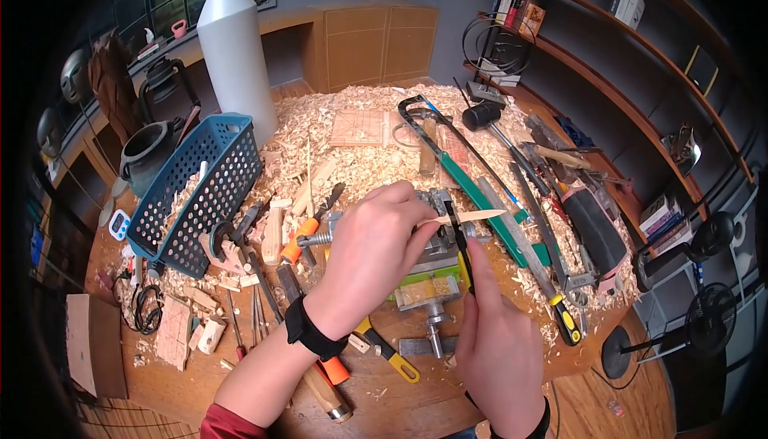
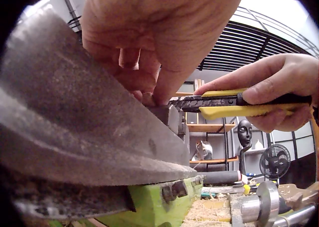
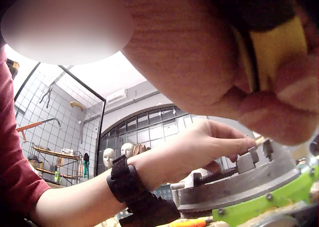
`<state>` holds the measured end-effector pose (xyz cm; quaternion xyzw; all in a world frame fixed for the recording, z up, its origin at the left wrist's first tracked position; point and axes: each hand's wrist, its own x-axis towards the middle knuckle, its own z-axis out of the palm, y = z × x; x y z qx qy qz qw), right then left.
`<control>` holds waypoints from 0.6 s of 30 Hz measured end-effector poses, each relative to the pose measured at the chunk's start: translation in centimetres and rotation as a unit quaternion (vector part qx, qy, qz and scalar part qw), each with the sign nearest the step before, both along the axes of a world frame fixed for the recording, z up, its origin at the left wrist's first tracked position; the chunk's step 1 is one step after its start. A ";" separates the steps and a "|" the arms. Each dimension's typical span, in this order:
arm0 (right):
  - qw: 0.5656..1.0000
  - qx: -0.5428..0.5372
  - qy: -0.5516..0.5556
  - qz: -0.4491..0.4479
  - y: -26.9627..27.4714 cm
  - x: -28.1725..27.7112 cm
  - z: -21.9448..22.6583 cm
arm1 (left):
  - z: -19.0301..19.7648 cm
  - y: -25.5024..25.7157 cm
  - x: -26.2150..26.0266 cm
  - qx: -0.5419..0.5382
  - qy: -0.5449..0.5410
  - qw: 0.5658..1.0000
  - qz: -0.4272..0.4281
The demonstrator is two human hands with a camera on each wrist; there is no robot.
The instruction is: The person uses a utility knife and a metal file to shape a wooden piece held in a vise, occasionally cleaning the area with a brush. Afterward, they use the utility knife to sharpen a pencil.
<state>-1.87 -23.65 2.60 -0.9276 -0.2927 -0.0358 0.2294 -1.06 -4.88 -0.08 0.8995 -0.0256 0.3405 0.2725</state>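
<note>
Above a grey metal vise with a green base (image 2: 164, 202), my left hand (image 1: 372, 235) pinches one end of a thin pointed strip of wood (image 1: 480, 215). My right hand (image 1: 500, 351) grips a black and yellow utility knife (image 2: 224, 105), its index finger laid along the handle. In the head view the knife crosses the wood strip just right of the left fingertips. The left wrist view shows the knife beside the left fingertips, above the vise jaws; the strip is mostly hidden there. In the right wrist view the left hand (image 3: 189, 147) is low over the vise.
Wood shavings (image 1: 304, 119) cover the back of the table. A blue perforated basket (image 1: 196, 199) stands at left. Right of the vise lie a green hacksaw (image 1: 480, 195), a mallet (image 1: 482, 117) and files. A wooden-handled tool (image 1: 326, 395) and a yellow-handled tool (image 1: 396, 359) lie near the front.
</note>
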 end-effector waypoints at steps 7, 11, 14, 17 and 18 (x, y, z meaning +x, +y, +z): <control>1.000 -0.013 0.005 -0.004 0.2 0.1 0.0 | 0.1 -0.1 0.0 -0.003 -0.003 1.000 0.001; 1.000 -0.005 0.001 0.011 0.5 0.9 -0.3 | -0.2 -0.1 0.1 0.006 -0.019 1.000 0.001; 1.000 0.002 0.023 0.012 0.2 0.7 0.0 | 0.0 -0.3 0.0 0.001 -0.019 1.000 0.010; 1.000 -0.002 0.020 0.010 -0.2 0.2 0.3 | -0.1 -0.1 0.1 -0.016 -0.024 1.000 -0.002; 1.000 -0.004 0.021 0.010 -0.1 0.2 0.4 | -0.2 -0.1 0.2 -0.010 -0.026 1.000 -0.002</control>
